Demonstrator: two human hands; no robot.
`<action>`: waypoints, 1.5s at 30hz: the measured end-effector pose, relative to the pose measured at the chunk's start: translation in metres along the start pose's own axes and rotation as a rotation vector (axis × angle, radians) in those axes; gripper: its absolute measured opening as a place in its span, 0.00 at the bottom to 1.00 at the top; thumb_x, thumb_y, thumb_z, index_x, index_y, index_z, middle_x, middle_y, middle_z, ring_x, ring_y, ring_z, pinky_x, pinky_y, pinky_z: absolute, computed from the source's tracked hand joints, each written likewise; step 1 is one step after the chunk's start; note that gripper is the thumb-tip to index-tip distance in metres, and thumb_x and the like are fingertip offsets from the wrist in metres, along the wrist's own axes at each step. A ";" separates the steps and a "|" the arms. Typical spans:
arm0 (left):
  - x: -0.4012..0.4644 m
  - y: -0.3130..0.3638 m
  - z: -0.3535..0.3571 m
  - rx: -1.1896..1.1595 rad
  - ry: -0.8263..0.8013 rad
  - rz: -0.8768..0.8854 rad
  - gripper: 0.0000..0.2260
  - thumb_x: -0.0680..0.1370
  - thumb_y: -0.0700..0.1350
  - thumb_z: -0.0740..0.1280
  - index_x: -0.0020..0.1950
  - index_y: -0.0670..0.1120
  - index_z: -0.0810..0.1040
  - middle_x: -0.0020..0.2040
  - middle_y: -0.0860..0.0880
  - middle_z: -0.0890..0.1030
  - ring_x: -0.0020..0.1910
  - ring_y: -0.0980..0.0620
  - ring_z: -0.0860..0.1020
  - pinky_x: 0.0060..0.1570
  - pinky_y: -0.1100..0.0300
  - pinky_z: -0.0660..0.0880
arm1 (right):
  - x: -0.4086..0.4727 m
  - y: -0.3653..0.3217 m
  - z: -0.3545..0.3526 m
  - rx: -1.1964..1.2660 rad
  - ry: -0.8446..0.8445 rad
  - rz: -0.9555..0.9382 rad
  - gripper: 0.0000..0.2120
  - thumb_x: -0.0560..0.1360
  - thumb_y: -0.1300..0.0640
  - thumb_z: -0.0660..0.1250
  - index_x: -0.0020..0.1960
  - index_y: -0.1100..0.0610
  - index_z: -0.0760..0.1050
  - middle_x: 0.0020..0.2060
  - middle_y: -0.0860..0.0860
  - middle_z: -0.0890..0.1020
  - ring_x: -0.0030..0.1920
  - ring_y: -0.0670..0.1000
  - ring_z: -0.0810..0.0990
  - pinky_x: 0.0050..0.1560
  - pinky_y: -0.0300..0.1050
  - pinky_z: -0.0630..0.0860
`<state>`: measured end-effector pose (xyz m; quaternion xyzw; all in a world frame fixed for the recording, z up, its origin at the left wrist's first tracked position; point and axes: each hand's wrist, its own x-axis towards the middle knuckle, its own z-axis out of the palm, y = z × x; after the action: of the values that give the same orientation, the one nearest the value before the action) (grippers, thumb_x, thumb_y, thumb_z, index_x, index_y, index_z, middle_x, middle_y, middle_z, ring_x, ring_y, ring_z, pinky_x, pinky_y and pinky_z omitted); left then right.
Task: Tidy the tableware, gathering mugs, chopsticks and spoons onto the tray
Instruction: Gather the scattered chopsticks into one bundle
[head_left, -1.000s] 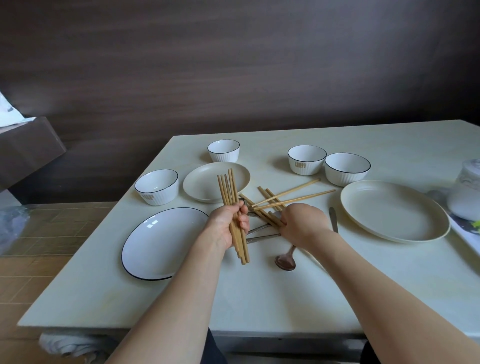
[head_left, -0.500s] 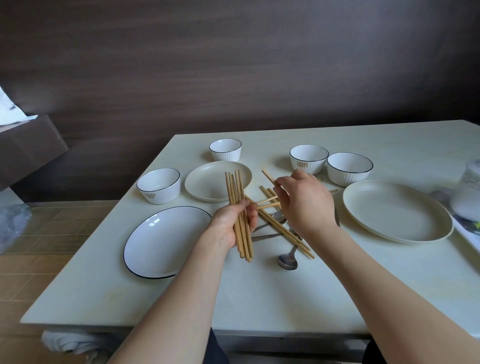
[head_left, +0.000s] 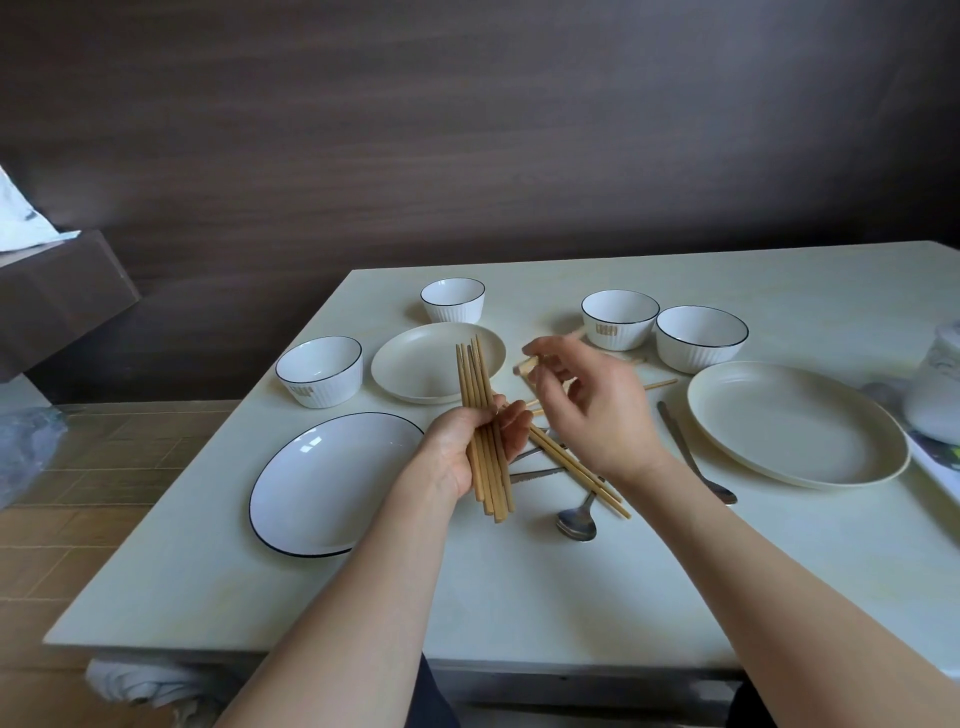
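Note:
My left hand (head_left: 462, 452) grips a bundle of several wooden chopsticks (head_left: 475, 395), held upright over the table's middle. Just to its right, my right hand (head_left: 597, 415) pinches two more chopsticks (head_left: 576, 470) near their top ends; they slant down to the right, their lower tips above a spoon (head_left: 575, 521). A second spoon (head_left: 693, 462) lies beside the big cream plate. Loose chopsticks (head_left: 660, 385) remain behind my right hand. The white tray (head_left: 935, 467) shows at the right edge with a pale mug (head_left: 935, 389) on it.
Four white bowls (head_left: 319, 370) (head_left: 453, 300) (head_left: 619, 318) (head_left: 701, 338) stand along the back. A small cream plate (head_left: 415, 379), a dark-rimmed white oval plate (head_left: 332, 480) and a large cream plate (head_left: 795, 423) surround the cutlery pile. A serrated knife (head_left: 535, 474) lies under the chopsticks.
My right hand has picked two chopsticks off the pile, lifted them and swung them upright toward the bundle in my left hand. The left hand stayed nearly still.

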<state>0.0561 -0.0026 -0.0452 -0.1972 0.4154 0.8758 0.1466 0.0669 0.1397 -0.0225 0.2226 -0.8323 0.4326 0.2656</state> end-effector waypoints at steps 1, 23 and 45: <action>-0.001 0.000 0.000 0.002 -0.024 -0.001 0.05 0.81 0.37 0.59 0.48 0.39 0.73 0.32 0.41 0.83 0.26 0.46 0.82 0.28 0.57 0.80 | 0.000 -0.002 0.000 0.085 -0.047 0.065 0.13 0.75 0.55 0.58 0.54 0.53 0.79 0.40 0.47 0.83 0.41 0.47 0.80 0.43 0.45 0.77; 0.002 -0.001 0.000 -0.005 -0.075 0.059 0.12 0.83 0.41 0.57 0.65 0.46 0.72 0.43 0.47 0.86 0.39 0.52 0.85 0.36 0.55 0.81 | -0.003 -0.001 0.009 0.083 -0.608 0.618 0.13 0.76 0.58 0.61 0.33 0.58 0.74 0.27 0.51 0.82 0.26 0.48 0.79 0.27 0.37 0.74; 0.010 -0.002 -0.006 0.047 0.149 0.091 0.10 0.82 0.44 0.60 0.40 0.46 0.70 0.23 0.51 0.69 0.14 0.58 0.62 0.18 0.73 0.59 | -0.007 0.041 0.009 -0.482 -0.527 0.553 0.03 0.73 0.50 0.66 0.45 0.49 0.77 0.43 0.48 0.77 0.52 0.54 0.78 0.44 0.40 0.69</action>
<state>0.0501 -0.0052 -0.0548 -0.2393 0.4542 0.8544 0.0799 0.0455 0.1546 -0.0562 0.0260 -0.9767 0.2097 -0.0368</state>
